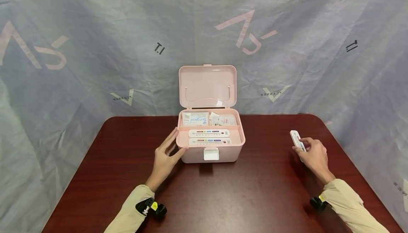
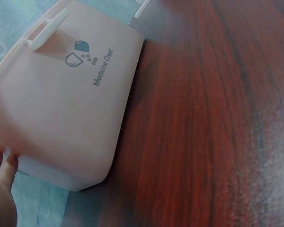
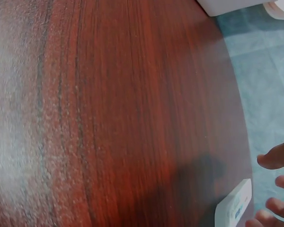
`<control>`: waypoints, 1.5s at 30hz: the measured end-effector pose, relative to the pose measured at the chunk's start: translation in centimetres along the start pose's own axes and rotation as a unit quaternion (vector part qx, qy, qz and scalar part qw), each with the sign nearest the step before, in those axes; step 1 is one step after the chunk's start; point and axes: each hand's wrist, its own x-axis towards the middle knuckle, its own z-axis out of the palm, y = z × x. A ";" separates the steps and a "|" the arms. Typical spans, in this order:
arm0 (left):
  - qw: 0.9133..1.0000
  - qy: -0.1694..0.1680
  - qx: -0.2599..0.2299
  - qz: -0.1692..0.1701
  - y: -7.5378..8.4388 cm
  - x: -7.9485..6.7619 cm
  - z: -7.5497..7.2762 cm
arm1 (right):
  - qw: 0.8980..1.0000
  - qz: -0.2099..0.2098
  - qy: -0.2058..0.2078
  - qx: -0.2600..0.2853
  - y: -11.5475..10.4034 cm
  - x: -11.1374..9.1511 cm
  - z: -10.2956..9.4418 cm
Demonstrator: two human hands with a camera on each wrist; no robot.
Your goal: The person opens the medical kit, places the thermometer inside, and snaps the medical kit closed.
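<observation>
A pink medicine chest (image 1: 210, 154) stands on the table with its lid up. My left hand (image 1: 165, 158) touches its left front corner with spread fingers; in the left wrist view, fingertips (image 2: 8, 166) meet the chest's side. Two white thermometers (image 1: 208, 133) lie in its front section. Behind them are a box labelled Surgical (image 1: 195, 118) and a clear packet (image 1: 223, 119). At the right of the table, my right hand (image 1: 313, 154) is over another white thermometer (image 1: 295, 138), thumb and fingers parted around it. In the right wrist view, the thumb (image 3: 277, 156) appears apart from that thermometer.
The reddish-brown wooden table (image 1: 251, 194) has rounded far corners. Grey printed fabric (image 1: 143, 59) hangs behind and along both sides of it. The raised lid (image 1: 208, 87) stands close to the table's far edge.
</observation>
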 end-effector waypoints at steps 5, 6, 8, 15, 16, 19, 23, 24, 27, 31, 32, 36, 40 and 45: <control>1.000 0.000 -0.001 0.002 0.0 0.0 0.0 | 1.000 0.028 0.003 -0.007 0.1 -0.1 0.2; 1.000 0.001 -0.004 0.001 -0.1 0.0 0.0 | 0.999 0.031 0.002 -0.009 0.1 -0.2 0.2; 1.000 0.002 -0.007 0.000 -0.1 0.1 -0.1 | 0.999 0.037 0.000 -0.013 0.1 -0.2 0.2; 1.000 0.004 -0.006 0.000 -0.2 0.0 -0.2 | 0.998 0.061 -0.009 -0.020 0.0 -0.8 0.4; 1.000 0.004 -0.007 0.000 -0.2 0.0 -0.2 | 0.998 0.065 -0.012 -0.022 0.0 -0.9 0.4; 1.000 0.004 -0.007 -0.001 -0.2 0.0 -0.2 | 0.997 0.076 -0.016 -0.026 0.1 -1.1 0.6; 1.000 0.003 -0.007 -0.001 -0.3 -0.1 -0.2 | 0.996 0.081 -0.019 -0.028 0.3 -1.3 0.8; 1.000 0.003 -0.007 -0.001 -0.3 -0.1 -0.2 | 0.996 0.082 -0.020 -0.029 0.4 -1.3 0.9; 1.000 0.004 -0.006 -0.002 -0.4 -0.1 -0.1 | 0.995 0.089 -0.029 -0.029 0.6 -1.5 1.0; 1.000 0.002 -0.004 -0.008 -0.4 -0.1 0.0 | 0.993 0.106 -0.042 -0.033 0.9 -1.7 0.9; 1.000 0.001 -0.004 -0.011 -0.4 -0.1 0.0 | 0.992 0.109 -0.045 -0.034 1.0 -1.7 0.9; 1.000 0.000 -0.008 -0.014 -0.4 -0.2 0.1 | 0.992 0.111 -0.049 -0.041 1.2 -1.6 0.8; 1.000 0.004 -0.007 -0.008 -0.4 -0.1 0.0 | 0.992 0.104 -0.050 -0.043 1.0 -1.4 0.8; 1.000 0.004 -0.010 -0.004 -0.4 -0.1 0.0 | 0.992 0.106 -0.052 -0.045 1.0 -1.3 0.7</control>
